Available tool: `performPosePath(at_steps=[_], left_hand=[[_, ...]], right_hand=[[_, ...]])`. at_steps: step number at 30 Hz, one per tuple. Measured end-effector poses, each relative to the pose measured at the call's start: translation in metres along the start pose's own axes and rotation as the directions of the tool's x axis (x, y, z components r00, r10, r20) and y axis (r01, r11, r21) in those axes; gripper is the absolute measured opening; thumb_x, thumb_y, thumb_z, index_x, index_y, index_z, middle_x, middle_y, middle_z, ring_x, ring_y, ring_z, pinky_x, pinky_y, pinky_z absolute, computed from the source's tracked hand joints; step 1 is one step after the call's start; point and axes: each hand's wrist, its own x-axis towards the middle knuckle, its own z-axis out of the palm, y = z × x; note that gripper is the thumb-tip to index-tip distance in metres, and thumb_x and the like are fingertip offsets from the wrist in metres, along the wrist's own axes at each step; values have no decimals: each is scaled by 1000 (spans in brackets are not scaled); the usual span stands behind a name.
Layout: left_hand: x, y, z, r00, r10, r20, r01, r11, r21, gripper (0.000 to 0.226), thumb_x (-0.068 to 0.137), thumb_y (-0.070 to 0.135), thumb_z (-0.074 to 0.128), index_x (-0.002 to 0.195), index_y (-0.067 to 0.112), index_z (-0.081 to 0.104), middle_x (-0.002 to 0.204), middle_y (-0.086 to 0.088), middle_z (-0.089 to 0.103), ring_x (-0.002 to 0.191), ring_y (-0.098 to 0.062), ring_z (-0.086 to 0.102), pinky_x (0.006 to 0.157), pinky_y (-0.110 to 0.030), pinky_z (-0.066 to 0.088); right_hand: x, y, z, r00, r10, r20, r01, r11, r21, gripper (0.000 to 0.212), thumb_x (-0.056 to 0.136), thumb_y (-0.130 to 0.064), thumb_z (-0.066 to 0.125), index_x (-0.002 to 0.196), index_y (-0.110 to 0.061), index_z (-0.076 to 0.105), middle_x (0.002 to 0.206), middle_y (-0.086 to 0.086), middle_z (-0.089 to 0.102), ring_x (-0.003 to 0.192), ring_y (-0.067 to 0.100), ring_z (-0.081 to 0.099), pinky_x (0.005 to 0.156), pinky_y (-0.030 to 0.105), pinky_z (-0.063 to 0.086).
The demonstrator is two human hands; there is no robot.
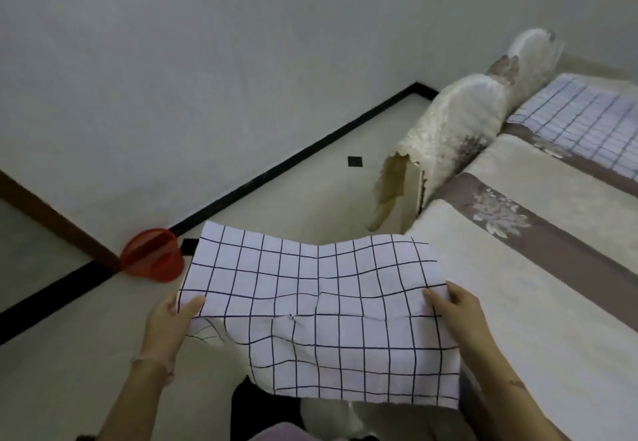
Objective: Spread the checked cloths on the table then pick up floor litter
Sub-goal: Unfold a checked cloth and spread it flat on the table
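A white checked cloth [317,306] with dark grid lines is held up in the air in front of me, its lower part drooping. My left hand [171,323] grips its left edge and my right hand [455,313] grips its right edge. The cloth hangs over the floor, just left of the table [538,302], which wears a cream covering with brown floral bands. A second checked cloth [580,119] lies flat on the far end of the table.
A red mesh basket [152,259] lies tipped on the cream floor by the black skirting. A small black square [354,161] sits on the floor near the wall. A torn white covering [466,119] drapes over the table's far left corner.
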Motion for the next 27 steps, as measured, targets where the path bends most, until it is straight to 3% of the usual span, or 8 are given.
performPosePath(at_steps=[4, 8, 11, 14, 17, 20, 24, 27], left_hand=[[41, -9, -26, 998, -49, -34, 48, 999, -22, 28, 90, 9, 61, 117, 2, 61, 110, -13, 63, 104, -30, 58, 88, -38, 44], [103, 9, -49, 996, -91, -27, 90, 996, -29, 28, 89, 10, 63, 116, 1, 61, 110, -16, 63, 106, -30, 58, 89, -37, 43], [152, 47, -55, 997, -66, 41, 66, 998, 3, 26, 90, 10, 61, 114, 2, 60, 111, -14, 63, 99, -25, 57, 89, -35, 42], [205, 90, -56, 995, -9, 102, 1, 997, 80, 17, 89, 16, 64, 106, 11, 64, 105, -5, 66, 103, -25, 61, 97, -42, 46], [255, 132, -44, 991, 4, 133, -17, 995, 96, 40, 82, 32, 70, 117, 15, 62, 119, -9, 65, 114, -31, 59, 99, -50, 47], [293, 172, -17, 983, 70, 169, -79, 996, 47, 21, 90, 15, 62, 110, 14, 62, 103, -7, 68, 97, -27, 63, 83, -37, 52], [347, 203, 28, 974, 93, 207, -115, 989, 97, 18, 91, 14, 61, 108, 17, 62, 109, -12, 67, 102, -33, 63, 93, -49, 50], [390, 224, 71, 974, 61, 216, -89, 989, 121, 25, 92, 13, 59, 117, 8, 59, 105, -12, 64, 96, -29, 59, 88, -42, 47]], right_hand=[[31, -9, 59, 996, 69, 60, -64, 995, -79, 13, 88, -12, 60, 82, -3, 65, 77, 9, 64, 69, 18, 55, 57, 24, 42], [68, -32, 106, 992, 116, 40, -112, 991, -76, 17, 88, -17, 60, 99, -7, 68, 93, 9, 69, 85, 22, 63, 72, 31, 51], [93, -70, 131, 995, 101, -4, -101, 994, -50, 9, 89, -13, 59, 94, -10, 65, 88, 7, 66, 77, 11, 58, 61, 21, 42], [122, -108, 144, 995, 75, -65, -75, 997, -1, 4, 88, -12, 61, 89, -12, 65, 83, 5, 65, 78, 17, 57, 60, 21, 41], [146, -142, 147, 989, 62, -134, -50, 995, 91, 8, 88, -12, 60, 91, -12, 67, 84, 1, 67, 77, 13, 58, 64, 25, 45], [177, -166, 148, 981, 60, -185, -29, 986, 162, 10, 89, -12, 58, 93, -14, 67, 86, -2, 68, 79, 13, 61, 69, 29, 49], [234, -178, 153, 973, 74, -219, -28, 979, 204, 9, 89, -11, 58, 91, -15, 67, 83, -1, 68, 78, 13, 62, 62, 23, 47], [279, -192, 156, 977, 75, -198, -27, 971, 236, 13, 89, -8, 58, 83, -16, 66, 77, 1, 67, 70, 14, 60, 56, 18, 49]])
